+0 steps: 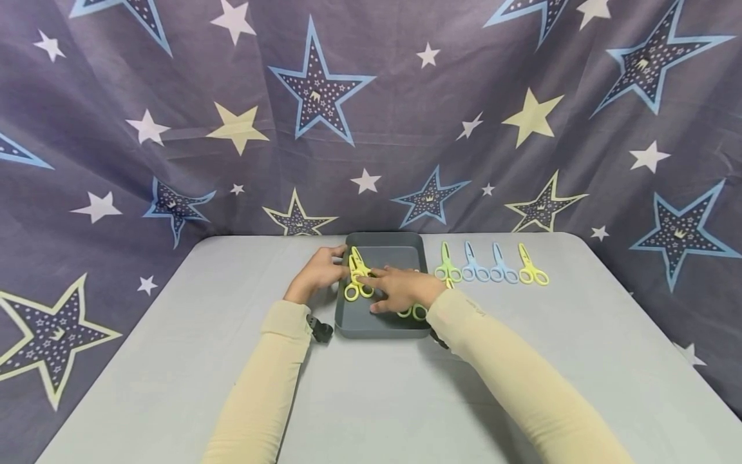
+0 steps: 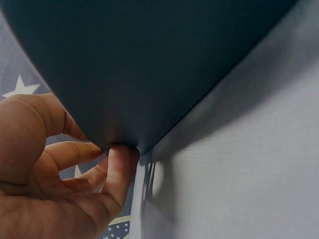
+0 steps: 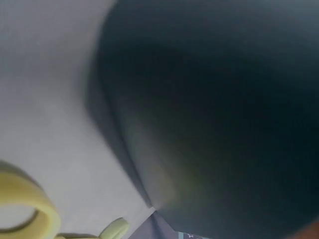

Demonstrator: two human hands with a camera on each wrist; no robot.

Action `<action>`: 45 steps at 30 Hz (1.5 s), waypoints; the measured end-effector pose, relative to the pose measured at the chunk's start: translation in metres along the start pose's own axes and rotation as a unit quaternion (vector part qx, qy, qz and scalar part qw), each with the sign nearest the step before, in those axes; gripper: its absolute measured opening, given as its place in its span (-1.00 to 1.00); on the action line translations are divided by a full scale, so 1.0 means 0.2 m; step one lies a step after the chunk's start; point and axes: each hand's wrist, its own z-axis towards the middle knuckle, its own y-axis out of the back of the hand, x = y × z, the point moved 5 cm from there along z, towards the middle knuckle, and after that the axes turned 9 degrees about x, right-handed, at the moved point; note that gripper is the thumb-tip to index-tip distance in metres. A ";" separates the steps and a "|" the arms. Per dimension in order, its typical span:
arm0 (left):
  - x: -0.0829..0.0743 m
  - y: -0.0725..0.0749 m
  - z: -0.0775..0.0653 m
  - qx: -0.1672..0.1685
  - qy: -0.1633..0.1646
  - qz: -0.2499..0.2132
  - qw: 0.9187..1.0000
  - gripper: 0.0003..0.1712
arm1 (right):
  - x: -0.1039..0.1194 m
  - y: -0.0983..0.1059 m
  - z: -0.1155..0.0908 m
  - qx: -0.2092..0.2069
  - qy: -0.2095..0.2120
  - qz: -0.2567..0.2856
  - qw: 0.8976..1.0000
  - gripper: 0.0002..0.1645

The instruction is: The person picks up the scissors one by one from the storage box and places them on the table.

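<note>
A dark grey tray (image 1: 382, 334) stands on the table near its back edge. My left hand (image 1: 319, 274) grips the tray's left side, its curled fingers (image 2: 119, 169) pressed to the wall in the left wrist view. Inside the tray, at the left, yellow scissors (image 1: 351, 293) lie overlapping with their blades pointing away. My right hand (image 1: 402, 288) reaches over the tray, fingers spread, fingertips right at the yellow handles. Beneath its wrist, more yellow-green scissors handles (image 1: 418, 312) show, partly hidden. The right wrist view shows the tray wall, but hardly any of the hand.
Right of the tray, green scissors (image 1: 446, 270), blue scissors (image 1: 475, 270), another blue pair (image 1: 503, 272) and yellow scissors (image 1: 533, 274) lie in a row. A yellow tip (image 1: 449, 283) peeks out above my right sleeve. A star-patterned curtain (image 1: 406, 129) hangs behind the table.
</note>
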 end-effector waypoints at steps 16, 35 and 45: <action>0.01 0.00 0.00 0.007 0.003 -0.007 1.000 -0.01 | -0.03 0.00 -0.04 -0.009 -0.010 -0.008 1.000 -0.13; 0.00 0.00 0.01 0.006 0.002 -0.016 1.000 -0.01 | -0.03 0.01 -0.12 -0.010 -0.006 -0.014 1.000 -0.25; 0.01 0.00 0.01 0.007 0.006 -0.020 1.000 0.00 | -0.01 0.02 -0.15 -0.014 0.015 -0.012 1.000 -0.46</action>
